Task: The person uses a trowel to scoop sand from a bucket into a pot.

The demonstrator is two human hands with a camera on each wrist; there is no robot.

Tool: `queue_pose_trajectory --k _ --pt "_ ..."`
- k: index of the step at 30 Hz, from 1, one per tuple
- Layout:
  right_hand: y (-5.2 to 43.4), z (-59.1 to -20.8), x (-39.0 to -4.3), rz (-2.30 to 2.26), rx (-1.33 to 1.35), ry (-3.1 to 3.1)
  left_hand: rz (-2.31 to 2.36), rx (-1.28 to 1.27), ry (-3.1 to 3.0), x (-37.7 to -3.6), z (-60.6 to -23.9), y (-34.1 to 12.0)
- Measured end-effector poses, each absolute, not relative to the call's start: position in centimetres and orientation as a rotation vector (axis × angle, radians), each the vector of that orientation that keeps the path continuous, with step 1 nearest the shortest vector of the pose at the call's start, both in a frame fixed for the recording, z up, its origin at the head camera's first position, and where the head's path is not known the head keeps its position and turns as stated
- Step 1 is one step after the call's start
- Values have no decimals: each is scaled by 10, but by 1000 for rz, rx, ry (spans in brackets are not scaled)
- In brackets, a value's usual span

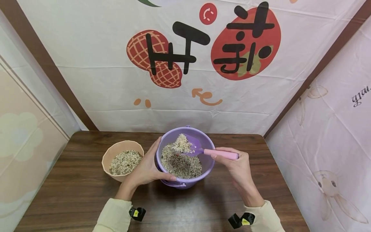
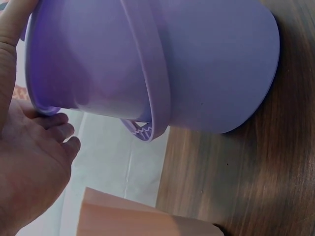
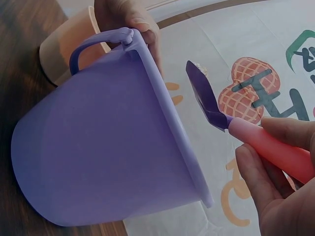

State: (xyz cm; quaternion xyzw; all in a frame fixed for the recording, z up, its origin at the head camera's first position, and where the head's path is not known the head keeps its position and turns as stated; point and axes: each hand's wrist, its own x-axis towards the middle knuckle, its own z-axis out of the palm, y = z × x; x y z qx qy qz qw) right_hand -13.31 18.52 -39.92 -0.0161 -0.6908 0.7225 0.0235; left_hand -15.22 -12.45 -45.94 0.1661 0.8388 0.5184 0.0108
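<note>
1. Purple plastic: a bucket [image 1: 185, 159] stands near the middle of the brown wooden table [image 1: 72, 190], tipped a little toward the person. It holds a bed of mixed grain [image 1: 181, 164], pale flakes with darker bits, filling the lower part.
2. The left hand [image 1: 146, 167] wraps the bucket's side at about 9 o'clock, fingers up along the rim and thumb curled along the near wall, so it grips the bucket.
3. The right hand [image 1: 234, 162], at the bucket's 3 o'clock, pinches the pink handle of a scoop [image 1: 203, 149] between curled fingers and thumb.
4. The scoop's purple blade sits inside the bucket, toward 12 o'clock, carrying a small heap of the grain.
5. A peach-coloured bowl [image 1: 116, 153] rests on the table at the bucket's 9 o'clock, just beside the left hand, about half full of the same grain.
6. A printed cloth [image 1: 185, 58] with peanut and strawberry pictures hangs behind the table at 12 o'clock.
</note>
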Motion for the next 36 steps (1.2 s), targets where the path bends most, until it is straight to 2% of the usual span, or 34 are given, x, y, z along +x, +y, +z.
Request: queue_pose_trajectory --k 21,36 --pt "189 -398 -133 2239 -47 -2133 1475 480 2698 -146 -444 -129" --pt "188 -402 -134 2249 -1 -2138 1411 306 2824 -133 -439 -178"
